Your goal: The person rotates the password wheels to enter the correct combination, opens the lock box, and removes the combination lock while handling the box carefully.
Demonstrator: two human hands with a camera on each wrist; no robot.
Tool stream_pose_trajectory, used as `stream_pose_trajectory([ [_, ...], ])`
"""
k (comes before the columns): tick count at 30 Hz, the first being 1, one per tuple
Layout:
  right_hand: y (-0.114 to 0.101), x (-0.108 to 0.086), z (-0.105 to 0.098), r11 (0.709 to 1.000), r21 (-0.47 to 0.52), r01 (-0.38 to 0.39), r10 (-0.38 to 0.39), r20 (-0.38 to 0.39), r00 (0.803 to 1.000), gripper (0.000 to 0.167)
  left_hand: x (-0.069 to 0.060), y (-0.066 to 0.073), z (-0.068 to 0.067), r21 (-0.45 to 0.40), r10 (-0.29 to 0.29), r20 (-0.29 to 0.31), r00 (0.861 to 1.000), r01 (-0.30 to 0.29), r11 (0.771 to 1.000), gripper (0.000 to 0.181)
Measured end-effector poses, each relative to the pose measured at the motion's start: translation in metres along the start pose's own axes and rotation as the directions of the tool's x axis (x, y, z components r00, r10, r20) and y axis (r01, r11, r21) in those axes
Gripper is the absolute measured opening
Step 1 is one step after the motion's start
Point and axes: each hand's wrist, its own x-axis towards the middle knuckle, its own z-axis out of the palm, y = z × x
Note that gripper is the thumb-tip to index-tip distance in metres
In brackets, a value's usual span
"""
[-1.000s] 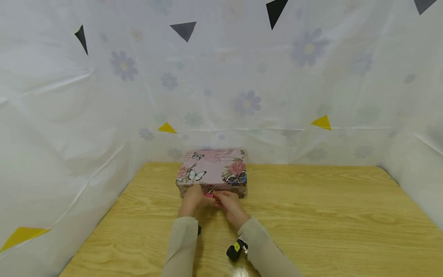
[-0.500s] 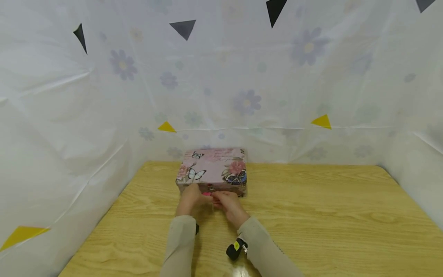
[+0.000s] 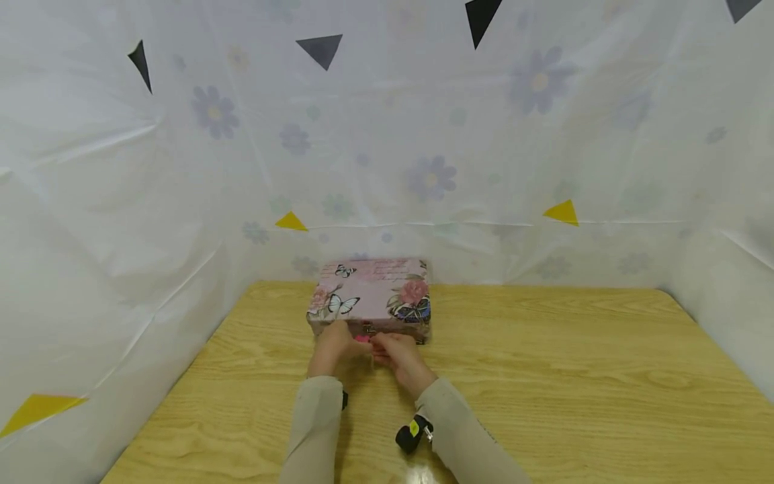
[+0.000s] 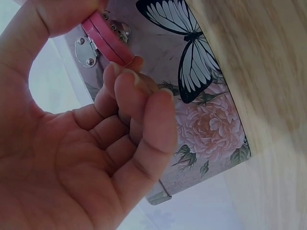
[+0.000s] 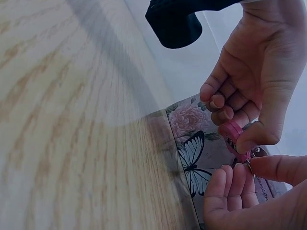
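A pink padlock is at the metal clasp on the front of a butterfly-and-rose patterned box. My left hand grips the padlock between its thumb and fingers, as the right wrist view shows. From the other side my right hand pinches a small metal part at the padlock's end, its thumb against the curled fingers. Whether this metal part is the shackle or something else cannot be told. In the head view the hands cover most of the padlock. The box lid is down.
The box stands on a wooden table, close to the white flowered sheet at the back. Similar sheeting hangs along both sides. A black wrist camera sits beside the right sleeve, just above the tabletop.
A second ago the metal loop above the padlock showed more clearly. The padlock and my left hand have since shifted slightly left; my right hand has barely moved. The last half second shows almost no change.
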Motion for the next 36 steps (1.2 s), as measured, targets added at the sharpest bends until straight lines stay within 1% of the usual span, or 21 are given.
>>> stream_pose_trajectory([
  [4, -0.001, -0.002, 0.000, 1.000, 0.015, 0.001, -0.001, -0.012, 1.000, 0.020, 0.000, 0.000, 0.002, 0.015, 0.013, -0.006, 1.000, -0.013, 1.000, 0.032],
  [6, -0.002, -0.003, 0.000, 1.000, 0.015, -0.005, 0.005, -0.023, 1.000, 0.018, 0.000, 0.001, 0.002, 0.017, 0.017, 0.001, 1.000, -0.017, 1.000, 0.032],
  [10, -0.005, -0.004, 0.000, 1.000, 0.021, -0.020, 0.021, -0.040, 0.999, 0.019, 0.000, 0.003, 0.002, 0.032, 0.029, 0.016, 0.999, -0.029, 0.999, 0.042],
  [14, -0.007, -0.005, 0.000, 0.999, 0.026, -0.025, 0.026, -0.033, 0.999, 0.020, -0.002, 0.003, 0.000, 0.010, 0.035, 0.043, 0.998, -0.035, 0.999, 0.050],
  [20, -0.007, -0.004, 0.001, 0.999, 0.043, -0.019, 0.020, -0.011, 1.000, 0.014, -0.003, 0.001, -0.003, -0.040, 0.066, 0.086, 0.994, -0.063, 0.997, 0.055],
  [29, -0.009, -0.006, 0.001, 0.999, 0.033, -0.016, 0.015, 0.027, 1.000, 0.014, -0.004, -0.002, -0.007, -0.071, 0.104, 0.135, 0.985, -0.095, 0.993, 0.048],
  [33, -0.010, -0.004, 0.001, 0.999, 0.039, -0.012, 0.010, 0.038, 0.999, 0.016, -0.005, -0.001, -0.009, -0.085, 0.128, 0.142, 0.982, -0.117, 0.990, 0.041],
  [36, -0.010, -0.002, 0.001, 0.998, 0.055, -0.010, 0.008, 0.041, 0.999, 0.017, -0.005, 0.000, -0.010, -0.076, 0.141, 0.137, 0.981, -0.131, 0.988, 0.034],
])
